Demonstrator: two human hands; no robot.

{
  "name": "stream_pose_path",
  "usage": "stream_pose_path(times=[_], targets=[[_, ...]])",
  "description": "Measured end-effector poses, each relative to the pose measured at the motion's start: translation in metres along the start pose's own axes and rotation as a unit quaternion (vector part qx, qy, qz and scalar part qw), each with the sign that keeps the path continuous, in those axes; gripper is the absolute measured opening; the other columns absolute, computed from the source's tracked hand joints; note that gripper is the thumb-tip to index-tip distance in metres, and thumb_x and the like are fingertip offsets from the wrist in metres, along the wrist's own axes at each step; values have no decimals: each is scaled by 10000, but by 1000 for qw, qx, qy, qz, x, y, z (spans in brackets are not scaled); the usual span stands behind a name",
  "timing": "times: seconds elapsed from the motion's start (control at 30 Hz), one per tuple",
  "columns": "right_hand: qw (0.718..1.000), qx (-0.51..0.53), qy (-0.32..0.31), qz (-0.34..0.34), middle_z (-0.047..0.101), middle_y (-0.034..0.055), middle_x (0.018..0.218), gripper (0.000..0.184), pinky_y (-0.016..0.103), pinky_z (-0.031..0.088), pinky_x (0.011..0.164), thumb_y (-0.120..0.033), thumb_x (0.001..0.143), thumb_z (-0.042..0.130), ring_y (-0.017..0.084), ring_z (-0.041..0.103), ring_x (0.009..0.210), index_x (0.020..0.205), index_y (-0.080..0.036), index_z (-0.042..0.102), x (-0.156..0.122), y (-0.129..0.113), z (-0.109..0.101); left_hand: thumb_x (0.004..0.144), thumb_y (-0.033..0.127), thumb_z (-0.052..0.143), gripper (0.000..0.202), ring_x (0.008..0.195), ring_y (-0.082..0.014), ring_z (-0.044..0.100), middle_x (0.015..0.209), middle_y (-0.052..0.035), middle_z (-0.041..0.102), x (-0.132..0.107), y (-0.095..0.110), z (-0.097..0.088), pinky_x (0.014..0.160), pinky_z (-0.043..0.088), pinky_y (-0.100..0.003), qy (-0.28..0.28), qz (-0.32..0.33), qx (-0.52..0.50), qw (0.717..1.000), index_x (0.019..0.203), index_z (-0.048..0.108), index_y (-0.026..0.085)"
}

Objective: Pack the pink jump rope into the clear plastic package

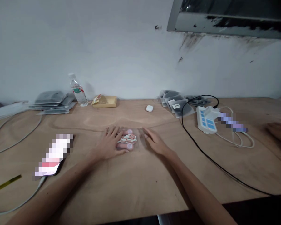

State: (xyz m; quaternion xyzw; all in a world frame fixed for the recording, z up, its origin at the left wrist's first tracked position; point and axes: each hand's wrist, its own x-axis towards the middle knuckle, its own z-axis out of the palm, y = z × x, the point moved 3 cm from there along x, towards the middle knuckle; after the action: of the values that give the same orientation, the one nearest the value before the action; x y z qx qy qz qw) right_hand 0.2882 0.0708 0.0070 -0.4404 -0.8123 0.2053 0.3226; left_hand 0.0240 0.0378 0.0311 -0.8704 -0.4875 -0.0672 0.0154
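My left hand (111, 143) lies spread over the left part of a clear plastic bag (138, 144) flat on the wooden table. Inside the bag are two pink cylinders (126, 146) with round pale ends, and a bunch of small white and orange pieces (129, 138) between them. My left fingers partly cover these contents. My right hand (155, 142) rests on its edge at the bag's right side, fingers stretched out and pointing up the table. It holds nothing that I can see.
A lit phone (55, 153) lies at left with a white cable. Along the wall stand stacked grey packets (52, 101), a water bottle (79, 92), a yellow cardboard tray (107, 101) and a white case (149, 108). At right are a power strip (206, 120), a black cable (201, 150) and another person's hand (277, 129).
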Motion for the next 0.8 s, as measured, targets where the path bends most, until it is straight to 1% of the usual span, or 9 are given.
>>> stream_pose_path(times=[0.07,0.1,0.23,0.37,0.43,0.53,0.6,0.7,0.8], targets=[[999,10,38,14,559,128,1470,511,525,400,1157,-469,1054,349,283,516,1366,1474,-234,519,0,-3,-5,858,813,433,925,1480,-399,307,1610,-167,356,0,-1,0,1202,151,-619,2,3,0,1000,1559,353,215],[999,9,41,7,557,126,1470,504,520,398,1160,-473,1055,352,281,511,1369,1460,-238,537,0,-6,-6,859,813,433,923,1481,-399,305,1609,-167,358,0,-1,-1,1202,149,-619,3,4,0,1000,1558,355,215],[998,-36,-12,-45,513,117,1513,460,537,384,1164,-455,1043,415,293,460,1410,1426,-257,577,-2,-19,1,853,830,423,941,1473,-408,313,1590,-189,377,0,-1,-2,1203,156,-616,2,-1,4,1000,1543,380,192],[988,-111,-76,-79,436,129,1576,431,554,334,1195,-381,1024,455,312,350,1483,1386,-204,609,-5,-22,14,856,836,407,945,1460,-413,327,1580,-207,381,0,0,-2,1200,178,-606,3,2,15,1000,1527,402,170],[984,-130,-95,-80,435,136,1577,445,544,324,1205,-329,1025,431,306,337,1491,1418,-180,578,-5,-22,20,857,843,391,946,1451,-414,336,1576,-203,385,0,-1,-1,1195,190,-607,10,5,18,1000,1530,397,178],[983,-135,-106,-65,433,149,1576,497,539,323,1210,-303,1034,388,298,344,1489,1495,-145,487,-5,-20,26,852,854,380,950,1435,-420,356,1564,-199,402,-1,-2,0,1188,199,-613,17,0,20,1000,1529,399,188],[983,-135,-109,-58,424,157,1581,513,547,311,1216,-308,1038,381,302,333,1494,1510,-125,464,-5,-19,27,861,841,385,945,1432,-425,359,1563,-210,399,-1,-3,1,1185,198,-616,13,-1,24,1000,1530,397,173],[983,-129,-111,-62,423,145,1584,485,553,301,1219,-264,1028,380,298,309,1507,1476,-133,514,-4,-19,24,869,818,417,942,1433,-428,353,1564,-221,394,-1,-1,0,1176,205,-616,9,-9,32,999,1539,384,157],[984,-102,-115,-87,471,114,1557,460,537,308,1217,-209,1009,380,280,340,1492,1423,-166,577,-4,-25,19,868,806,441,895,1384,-423,410,1539,-200,432,1,3,-4,1143,256,-610,15,-51,41,998,1523,414,197]])
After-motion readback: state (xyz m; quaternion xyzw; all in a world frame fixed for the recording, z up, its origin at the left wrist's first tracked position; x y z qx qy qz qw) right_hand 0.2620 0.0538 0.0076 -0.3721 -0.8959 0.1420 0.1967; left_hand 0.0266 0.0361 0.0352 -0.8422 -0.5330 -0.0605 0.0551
